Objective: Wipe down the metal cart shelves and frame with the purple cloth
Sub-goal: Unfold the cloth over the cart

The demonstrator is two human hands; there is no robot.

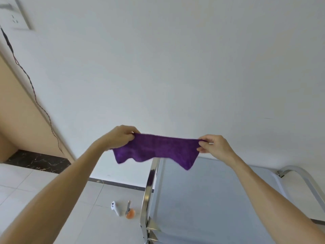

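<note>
The purple cloth (156,149) is stretched out in the air between both hands, above the far end of the metal cart. My left hand (121,137) pinches its left end and my right hand (215,144) pinches its right end. The cloth's lower edge hangs in loose folds. Below it lies the cart's flat grey top shelf (202,199). A shiny metal frame post (149,189) runs along the shelf's left side, and a curved handle bar (304,180) stands at the right.
A white wall fills the background, with a socket (15,18) and a thin cable (33,88) at the upper left. On the tiled floor left of the cart lie a white controller (115,207) and a small orange object (130,213). A beige panel (19,103) stands at the left.
</note>
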